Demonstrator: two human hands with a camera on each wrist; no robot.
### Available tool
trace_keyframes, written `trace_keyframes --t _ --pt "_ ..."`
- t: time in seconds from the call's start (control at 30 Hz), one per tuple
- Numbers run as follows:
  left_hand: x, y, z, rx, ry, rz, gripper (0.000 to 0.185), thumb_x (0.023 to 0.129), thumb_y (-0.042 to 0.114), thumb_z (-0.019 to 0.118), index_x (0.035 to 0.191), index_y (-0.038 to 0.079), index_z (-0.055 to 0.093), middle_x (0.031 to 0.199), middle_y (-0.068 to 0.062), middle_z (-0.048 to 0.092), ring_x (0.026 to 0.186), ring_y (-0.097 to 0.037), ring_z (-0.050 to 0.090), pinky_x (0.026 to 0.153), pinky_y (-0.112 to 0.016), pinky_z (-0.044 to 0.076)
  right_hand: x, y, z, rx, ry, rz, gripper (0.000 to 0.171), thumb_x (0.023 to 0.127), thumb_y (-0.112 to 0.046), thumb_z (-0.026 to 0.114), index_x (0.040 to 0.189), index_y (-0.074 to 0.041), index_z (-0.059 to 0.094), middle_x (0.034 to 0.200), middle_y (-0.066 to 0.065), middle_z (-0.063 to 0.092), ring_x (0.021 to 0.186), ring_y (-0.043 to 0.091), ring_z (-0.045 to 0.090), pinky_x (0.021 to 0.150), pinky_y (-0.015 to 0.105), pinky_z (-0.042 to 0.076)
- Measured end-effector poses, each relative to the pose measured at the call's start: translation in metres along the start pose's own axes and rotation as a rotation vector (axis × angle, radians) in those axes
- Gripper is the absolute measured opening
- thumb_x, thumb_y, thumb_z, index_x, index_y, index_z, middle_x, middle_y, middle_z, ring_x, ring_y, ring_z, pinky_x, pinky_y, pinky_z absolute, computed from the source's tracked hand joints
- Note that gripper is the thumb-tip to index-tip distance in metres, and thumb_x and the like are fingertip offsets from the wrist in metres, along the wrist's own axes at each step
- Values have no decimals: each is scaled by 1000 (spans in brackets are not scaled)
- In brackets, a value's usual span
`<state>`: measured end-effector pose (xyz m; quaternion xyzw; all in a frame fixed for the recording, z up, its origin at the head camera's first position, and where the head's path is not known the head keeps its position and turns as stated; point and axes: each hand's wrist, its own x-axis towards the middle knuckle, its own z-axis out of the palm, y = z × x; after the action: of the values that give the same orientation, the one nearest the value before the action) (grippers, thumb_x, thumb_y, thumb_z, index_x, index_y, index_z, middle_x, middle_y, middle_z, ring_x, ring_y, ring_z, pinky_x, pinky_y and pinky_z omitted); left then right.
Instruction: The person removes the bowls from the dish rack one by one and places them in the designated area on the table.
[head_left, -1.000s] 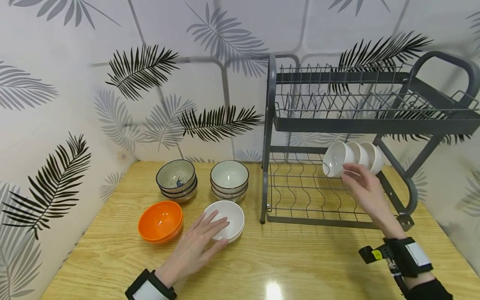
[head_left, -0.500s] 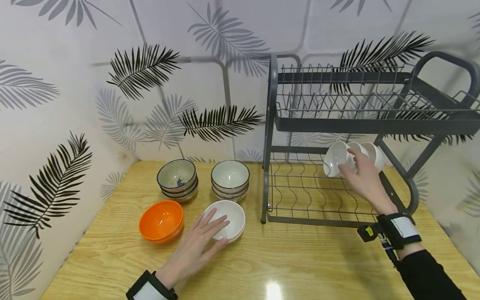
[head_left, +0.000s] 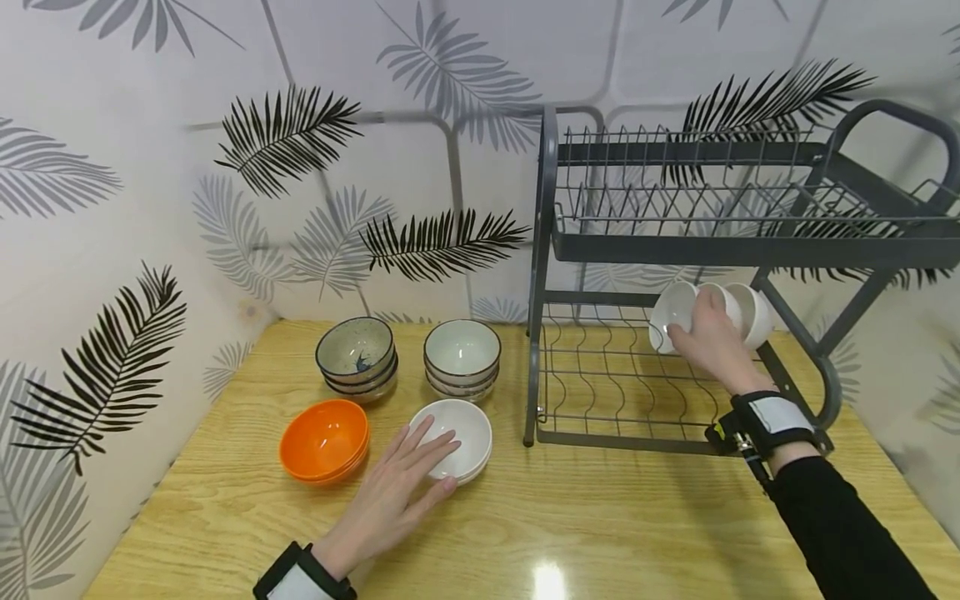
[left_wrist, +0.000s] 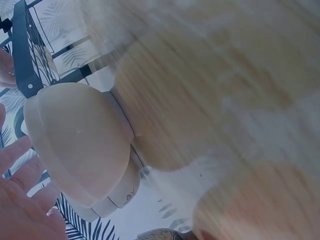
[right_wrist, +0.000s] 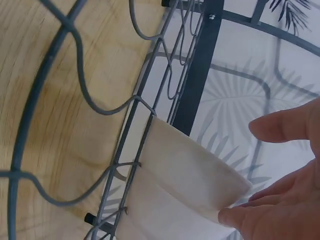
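In the head view, my left hand (head_left: 397, 492) rests with straight, spread fingers over a small stack of white bowls (head_left: 467, 437) on the table. In the left wrist view, the fingers lie beside this white bowl stack (left_wrist: 80, 140). My right hand (head_left: 716, 342) is at three white bowls (head_left: 663, 312) tilted on their sides at the right of the rack's lower tier. The right wrist view has one fingertip touching a white bowl (right_wrist: 190, 165), while the thumb (right_wrist: 280, 125) stands apart from its rim. Part of the bowls is hidden behind the hand.
A grey two-tier dish rack (head_left: 615, 437) stands at the right, its upper tier (head_left: 720, 248) overhanging the right hand. On the left are orange bowls (head_left: 322, 442), speckled bowls (head_left: 352, 346) and pale dark-rimmed bowls (head_left: 461, 350), all stacked. The wooden table (head_left: 585, 517) meets patterned walls.
My right hand has moved left and upward, its fingers now in among the white bowls and its thumb before the front one. The left hand stays put.
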<state>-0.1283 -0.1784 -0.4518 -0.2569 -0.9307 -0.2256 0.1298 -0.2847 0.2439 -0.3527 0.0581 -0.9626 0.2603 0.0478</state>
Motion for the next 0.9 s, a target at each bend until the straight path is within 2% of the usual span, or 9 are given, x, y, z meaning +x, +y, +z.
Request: trace_keyframes --t 0.17,0.27,0.4,0.53,0.67,0.73,0.9 --pt "0 1 0 -5 -10 -4 46 98 37 63 141 19 60 148 1 58 152 -24 35 128 -43 17 7 2 0 -11 -102 53 87 100 -18 45 146 24 -16 153 51 -3 134 67 29 107 72 39" --pt "0 1 0 -7 -11 -3 47 98 37 63 141 18 60 149 0 57 153 -25 34 127 -47 20 10 2 0 -18 -108 46 83 99 -16 44 146 27 -11 154 50 -7 135 66 27 108 71 38" --pt "1 1 0 5 -7 13 46 99 37 61 141 17 59 149 -1 57 152 -26 34 125 -51 23 16 0 2 -43 -54 18 73 98 -12 44 147 28 7 151 52 9 132 65 30 103 73 39" --pt "0 2 0 11 -5 25 46 100 37 60 142 17 59 149 0 57 152 -26 34 126 -50 22 19 -4 7 -53 21 -26 64 98 -10 46 150 19 20 143 49 31 119 62 46 89 68 51" --pt "-1 2 0 8 -2 30 46 100 37 60 142 17 59 149 -1 57 152 -26 35 125 -50 23 22 -7 11 -86 73 -70 55 101 -12 45 148 12 31 135 45 44 109 58 56 81 63 54" --pt "-1 2 -1 3 -7 27 46 100 37 60 142 16 59 149 -1 57 152 -26 35 126 -50 23 22 -9 12 -122 99 -94 50 102 -13 47 144 11 36 126 43 51 103 55 60 77 61 55" --pt "-2 2 -2 -4 -13 18 46 100 36 61 141 16 59 149 -2 57 152 -26 35 125 -50 23 23 -15 14 -208 143 -115 44 103 -15 51 140 8 44 121 38 56 96 51 63 70 59 55"
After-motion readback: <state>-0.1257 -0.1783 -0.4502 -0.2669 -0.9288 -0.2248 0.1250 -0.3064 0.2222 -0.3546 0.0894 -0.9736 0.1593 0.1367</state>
